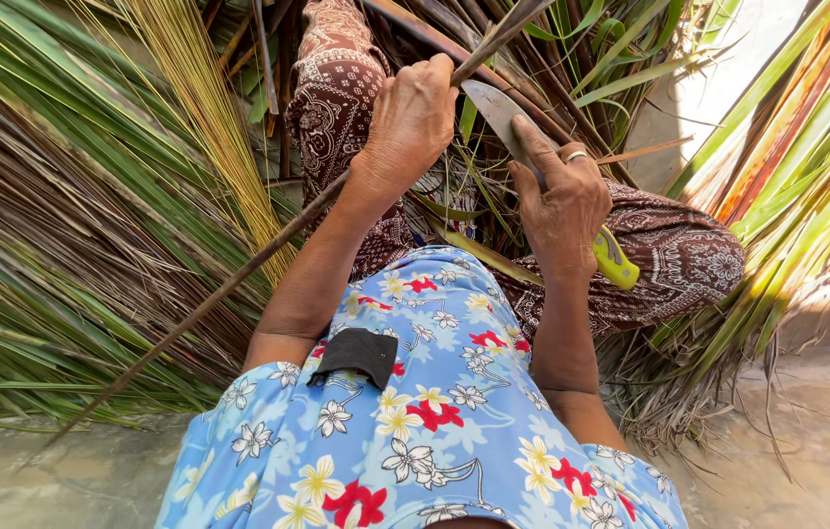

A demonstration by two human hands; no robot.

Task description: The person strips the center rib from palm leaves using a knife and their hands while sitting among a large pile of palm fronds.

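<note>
1. The left hand (413,122) is clenched in a fist around a long thin palm-leaf rib (239,274), knuckles up, gripping it near its upper part so the stick stays taut.
2. That rib runs on a slant, from the top middle of the view down past the left forearm to the lower left, where its tip ends over the pale ground (62,480). The long slant gives the blade a straight line to run along.
3. The right hand (564,206) is wrapped tight on a knife (503,118) with a yellow-green handle, whose butt pokes out below the palm. The forefinger lies stretched along the back of the grey blade, likely to steady and steer the edge.
4. The blade points up and left, its tip just beside the left fist and close to the rib; I cannot tell if the edge is touching it.
5. A ring (576,155) shows on one right-hand finger.
6. Both hands work over the lap, above a brown patterned skirt (337,98) and a blue flowered top (435,411).
7. Green and dry palm fronds (72,196) are heaped left and right, close at hand, and a sheaf of stripped yellow ribs (199,108) fans out at upper left, apart from the leafy ones.
</note>
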